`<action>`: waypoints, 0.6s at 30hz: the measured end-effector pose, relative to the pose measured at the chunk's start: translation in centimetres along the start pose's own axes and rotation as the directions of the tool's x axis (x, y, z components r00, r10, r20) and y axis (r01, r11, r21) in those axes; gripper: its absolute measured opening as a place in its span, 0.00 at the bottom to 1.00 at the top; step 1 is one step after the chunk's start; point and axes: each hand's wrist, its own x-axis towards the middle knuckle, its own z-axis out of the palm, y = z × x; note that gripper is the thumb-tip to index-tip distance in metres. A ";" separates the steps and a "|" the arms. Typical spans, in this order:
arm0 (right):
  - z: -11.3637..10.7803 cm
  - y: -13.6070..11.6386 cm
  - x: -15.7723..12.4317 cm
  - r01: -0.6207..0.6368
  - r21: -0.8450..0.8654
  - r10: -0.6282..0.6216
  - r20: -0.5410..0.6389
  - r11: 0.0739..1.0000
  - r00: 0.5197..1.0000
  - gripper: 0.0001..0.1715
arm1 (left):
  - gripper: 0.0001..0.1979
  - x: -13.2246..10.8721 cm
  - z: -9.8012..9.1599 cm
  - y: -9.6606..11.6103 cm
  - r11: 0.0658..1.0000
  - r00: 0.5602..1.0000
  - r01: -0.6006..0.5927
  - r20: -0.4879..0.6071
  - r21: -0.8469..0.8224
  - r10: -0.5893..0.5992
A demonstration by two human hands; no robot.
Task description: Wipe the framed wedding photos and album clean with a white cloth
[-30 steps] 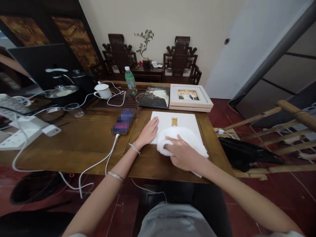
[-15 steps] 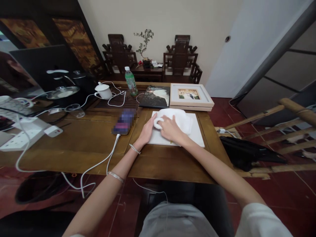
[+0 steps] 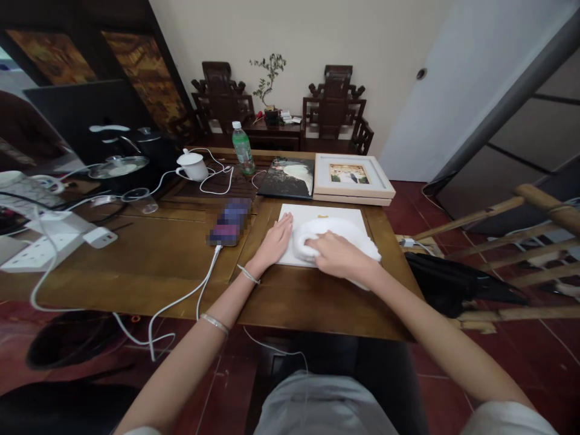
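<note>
Your right hand (image 3: 339,257) is bunched around the white cloth (image 3: 338,229), pressing it onto the white panel (image 3: 301,212) at the right end of the table (image 3: 158,254). Your left hand (image 3: 273,241) lies flat with fingers spread on the panel's left edge, just beside the cloth.

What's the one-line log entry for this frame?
left hand: flat on white panel edge | right hand: holds white cloth on panel | surface: wooden table
</note>
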 end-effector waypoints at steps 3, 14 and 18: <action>0.1 2.0 2.8 -0.151 -0.030 0.148 -0.076 0.988 0.986 0.21 | 0.25 0.0 0.0 -0.2 0.999 1.000 -0.019 0.015 0.031 0.018; -0.8 2.3 13.2 -0.219 0.086 0.225 -0.075 0.972 0.971 0.18 | 0.22 0.2 -0.3 -0.4 0.993 0.998 -0.059 0.025 0.098 0.057; -1.2 2.7 13.6 -0.242 0.099 0.249 -0.062 0.965 0.967 0.21 | 0.22 0.2 -0.3 -0.4 0.993 0.998 -0.061 0.027 0.100 0.058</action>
